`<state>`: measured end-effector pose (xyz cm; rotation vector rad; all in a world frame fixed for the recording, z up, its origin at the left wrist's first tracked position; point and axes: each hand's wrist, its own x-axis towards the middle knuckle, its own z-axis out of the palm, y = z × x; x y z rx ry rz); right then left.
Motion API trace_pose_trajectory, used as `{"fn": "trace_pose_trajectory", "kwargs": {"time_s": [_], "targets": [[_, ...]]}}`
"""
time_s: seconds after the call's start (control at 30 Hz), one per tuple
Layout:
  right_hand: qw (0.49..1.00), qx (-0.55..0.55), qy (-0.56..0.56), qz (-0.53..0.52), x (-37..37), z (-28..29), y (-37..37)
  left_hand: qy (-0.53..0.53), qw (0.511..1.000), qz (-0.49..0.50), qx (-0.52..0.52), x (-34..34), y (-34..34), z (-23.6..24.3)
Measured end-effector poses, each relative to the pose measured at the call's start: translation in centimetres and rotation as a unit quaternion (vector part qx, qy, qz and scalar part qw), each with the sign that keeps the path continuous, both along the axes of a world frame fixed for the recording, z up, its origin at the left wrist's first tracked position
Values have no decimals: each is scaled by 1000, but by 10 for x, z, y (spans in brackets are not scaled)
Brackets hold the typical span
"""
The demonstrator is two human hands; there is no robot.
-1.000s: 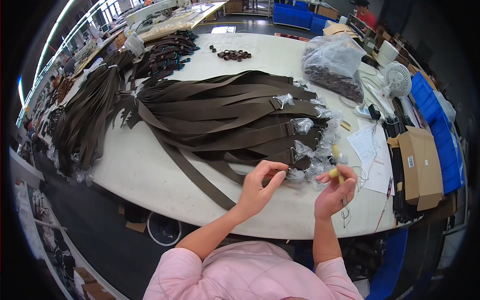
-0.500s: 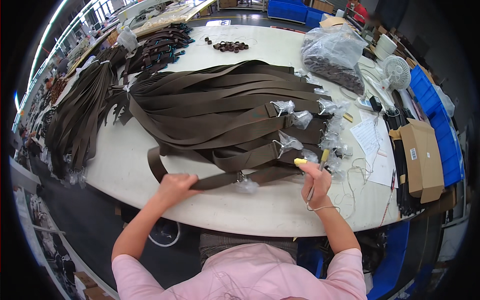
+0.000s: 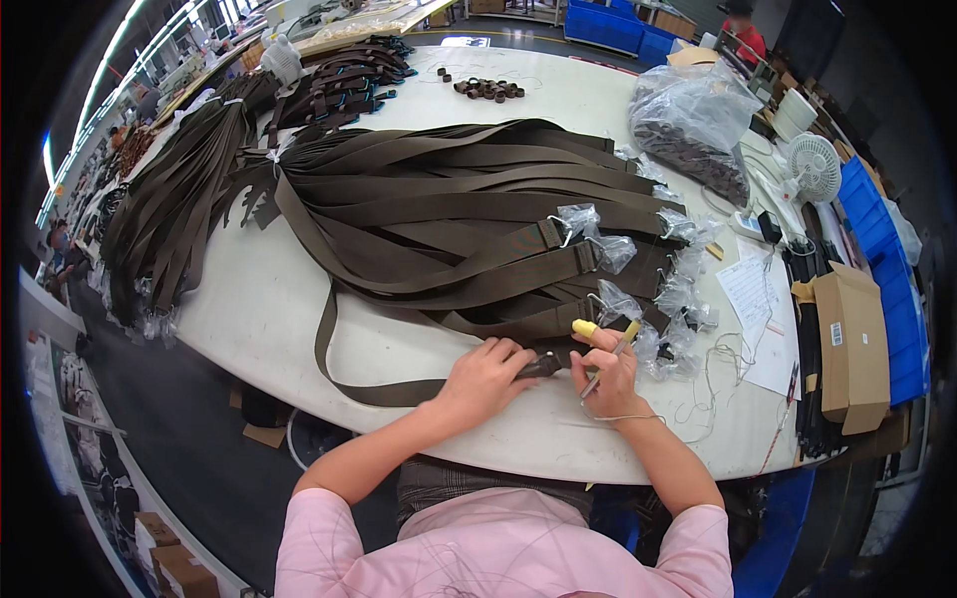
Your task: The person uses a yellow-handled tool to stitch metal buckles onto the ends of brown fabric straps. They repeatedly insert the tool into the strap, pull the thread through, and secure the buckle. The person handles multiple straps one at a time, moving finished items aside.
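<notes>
My left hand is closed on a dark brown webbing strap near the table's front edge. The strap's end, with a dark fitting, pokes out past its fingers; the strap's other part loops back toward the pile. Just to the right, my right hand grips a slim metal tool with a yellowish part; its exact kind is unclear. One finger wears a yellow cover, and a pale cord circles the wrist. Behind both hands lies a big bundle of brown straps, several with metal hooks in clear plastic wrap.
Another strap bundle hangs over the table's left edge. Small brown rings lie at the back. To the right are a filled plastic bag, a white fan, papers, and a cardboard box. A person in red stands far off.
My left hand has moved right along the strap to its fitting end, close to my right hand. The wrapped hook on that strap is now hidden. My right hand has shifted slightly left.
</notes>
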<state>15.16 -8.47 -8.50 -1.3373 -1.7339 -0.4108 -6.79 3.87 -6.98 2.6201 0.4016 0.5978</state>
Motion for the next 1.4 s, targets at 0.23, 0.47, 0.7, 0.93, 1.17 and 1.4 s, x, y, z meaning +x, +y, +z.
{"fn": "trace_pose_trajectory", "kwargs": {"time_s": [0.23, 0.47, 0.7, 0.93, 1.17, 1.4], "targets": [[997, 57, 6, -51, 15, 7, -4, -7, 994, -55, -92, 15, 75, 84], [985, 96, 36, -141, 34, 7, -18, 126, 981, 4, -148, 51, 142, 172], [949, 143, 138, -244, 48, 23, -56, -99, 978, -177, -44, 35, 26, 191], [960, 131, 131, -211, 33, 29, -92, 49, 987, -151, -9, -41, -18, 36], [998, -18, 49, -32, -36, 8, -68, 78, 993, -59, -60, -60, -10, -9], [995, -27, -71, 68, -60, 10, -19, 92, 965, -65, 238, -61, 28, 11]]}}
